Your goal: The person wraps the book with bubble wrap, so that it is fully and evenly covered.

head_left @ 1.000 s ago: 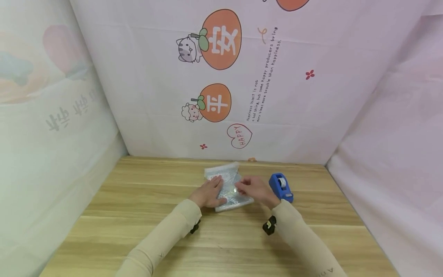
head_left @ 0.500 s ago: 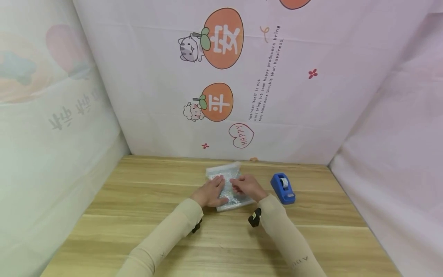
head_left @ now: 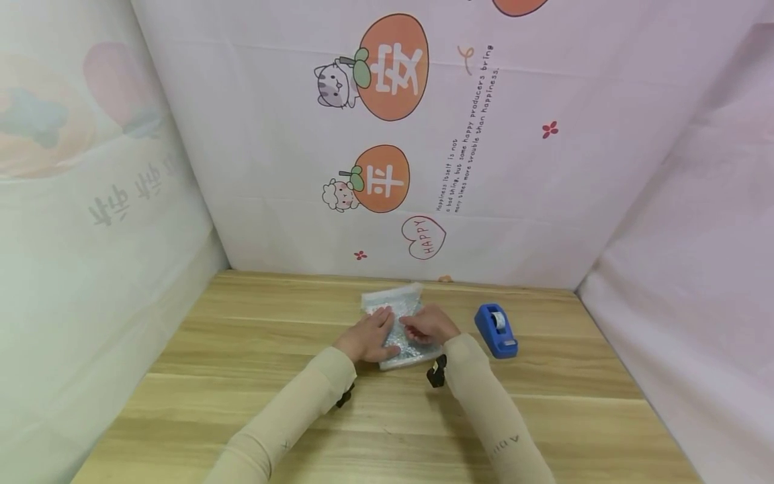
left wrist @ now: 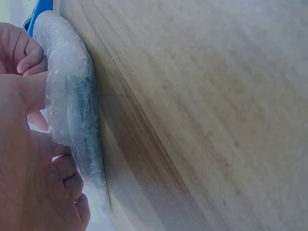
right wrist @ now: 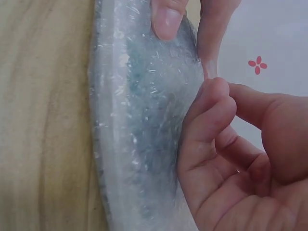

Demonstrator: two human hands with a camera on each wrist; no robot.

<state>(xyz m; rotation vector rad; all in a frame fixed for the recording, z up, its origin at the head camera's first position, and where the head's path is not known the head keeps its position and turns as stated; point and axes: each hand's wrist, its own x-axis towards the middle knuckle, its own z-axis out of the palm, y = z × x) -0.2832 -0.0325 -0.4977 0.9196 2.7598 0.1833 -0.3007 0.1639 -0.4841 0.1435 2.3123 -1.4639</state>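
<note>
A package in clear bubble wrap (head_left: 393, 296) lies on the wooden table, something bluish-green faintly visible inside it. My left hand (head_left: 367, 336) rests across its left side with the fingers stretched out. Over the right part is my right hand (head_left: 432, 325), its fingers curled and its thumb meeting the index finger at the wrap's surface. In the right wrist view these fingertips (right wrist: 215, 89) touch the bubble wrap (right wrist: 139, 120), and nothing shows clearly between them. The left wrist view shows the package's puffy near edge (left wrist: 84, 110) from the side.
A blue tape dispenser (head_left: 497, 331) with a roll in it stands to the right of the package. White printed cloth (head_left: 290, 222) hangs behind the table (head_left: 260, 363) and along both sides.
My right hand has moved left from the package's right edge onto its middle, then slightly lower. The left hand stays in place on the wrap. The view has shifted a little.
</note>
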